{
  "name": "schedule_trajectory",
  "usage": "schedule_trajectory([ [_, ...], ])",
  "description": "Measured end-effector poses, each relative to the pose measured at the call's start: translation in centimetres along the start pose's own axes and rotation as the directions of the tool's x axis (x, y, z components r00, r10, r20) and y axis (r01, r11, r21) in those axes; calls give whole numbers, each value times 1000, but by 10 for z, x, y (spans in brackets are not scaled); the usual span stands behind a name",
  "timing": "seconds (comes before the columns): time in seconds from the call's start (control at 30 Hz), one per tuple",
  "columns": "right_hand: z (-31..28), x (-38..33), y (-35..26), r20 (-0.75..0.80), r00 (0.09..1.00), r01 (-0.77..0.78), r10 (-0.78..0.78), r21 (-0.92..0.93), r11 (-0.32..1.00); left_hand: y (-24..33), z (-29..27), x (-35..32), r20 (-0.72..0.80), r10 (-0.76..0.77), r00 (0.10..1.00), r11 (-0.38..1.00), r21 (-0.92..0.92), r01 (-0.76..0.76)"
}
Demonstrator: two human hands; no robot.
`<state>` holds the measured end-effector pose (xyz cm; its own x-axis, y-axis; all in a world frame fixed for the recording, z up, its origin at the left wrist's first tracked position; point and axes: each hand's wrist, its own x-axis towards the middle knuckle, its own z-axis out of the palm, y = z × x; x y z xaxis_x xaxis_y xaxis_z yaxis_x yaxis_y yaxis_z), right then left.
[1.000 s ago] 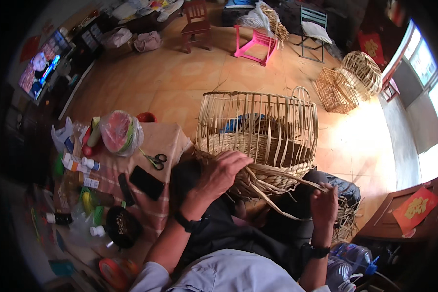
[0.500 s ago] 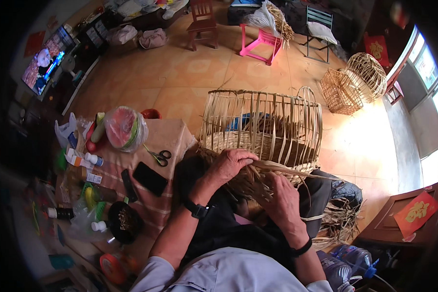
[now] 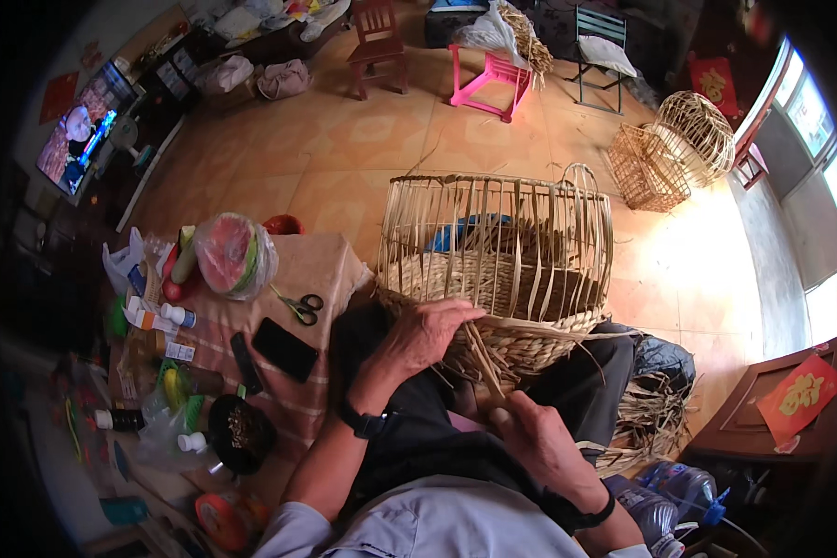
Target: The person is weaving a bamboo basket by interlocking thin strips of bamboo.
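A half-woven basket of tan plant strands rests on my lap. Its lower part is densely woven, while the upper side is open with upright strips on a wire-like frame. My left hand is closed at the near left of the weave, thumb and fingers pinching the basket where strands leave it. Closer to my body, my right hand is closed around the end of a flat straw strand, which runs taut from the weave down to the fist. Inside the basket lie something blue and loose dry strands.
On the left, a cloth-covered table holds scissors, a black phone, wrapped melon and bottles. Loose straw and plastic bottles lie at right. Beyond stand finished-looking baskets and a pink stool.
My right hand has moved from the weave down toward my body, drawing the strand with it. My left hand has shifted slightly lower, staying at the basket.
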<state>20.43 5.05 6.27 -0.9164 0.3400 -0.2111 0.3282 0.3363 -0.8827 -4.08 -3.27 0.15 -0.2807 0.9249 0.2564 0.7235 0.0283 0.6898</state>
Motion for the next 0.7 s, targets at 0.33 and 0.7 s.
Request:
schedule_trajectory([
  [0.33,-55,9,-38,95,991,-130,92,820,558,-2,5,0,-94,28,995,990,-136,-41],
  [0.7,-44,102,44,-283,943,185,-176,3,983,-11,26,-1,-254,-74,964,994,59,92],
])
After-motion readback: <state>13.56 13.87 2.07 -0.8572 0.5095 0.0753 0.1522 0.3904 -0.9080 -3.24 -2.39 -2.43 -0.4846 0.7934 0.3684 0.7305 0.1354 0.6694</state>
